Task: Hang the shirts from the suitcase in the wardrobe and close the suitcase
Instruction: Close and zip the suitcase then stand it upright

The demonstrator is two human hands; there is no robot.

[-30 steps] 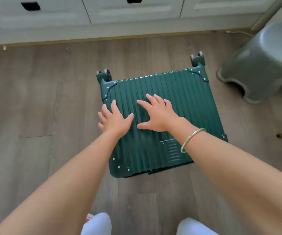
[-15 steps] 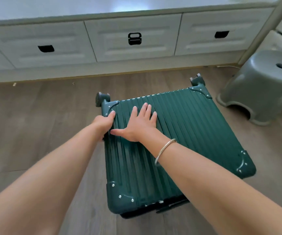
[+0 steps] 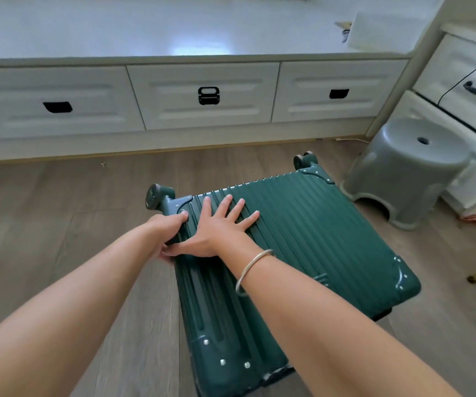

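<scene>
wood-look floor point(image 3: 45, 239) fills the lower view, with a long white drawer unit point(image 3: 88, 90) along the far wall. the dark green ribbed suitcase point(image 3: 317, 239) lies flat and closed on the floor in front of it, its wheels point(image 3: 153, 196) pointing at the drawers. a grey plastic stool point(image 3: 408, 173) stands just beside its far right corner, apart from it. the right hand point(image 3: 216, 227) presses flat on the lid near the wheel end, fingers straight and spread. the left hand point(image 3: 168, 227) curls its fingers over the suitcase's left edge, gripping it. a thin metal bracelet point(image 3: 252, 266) sits on the right wrist. a second ago both palms lay flat mid-lid; the left has since gone to the edge.
</scene>
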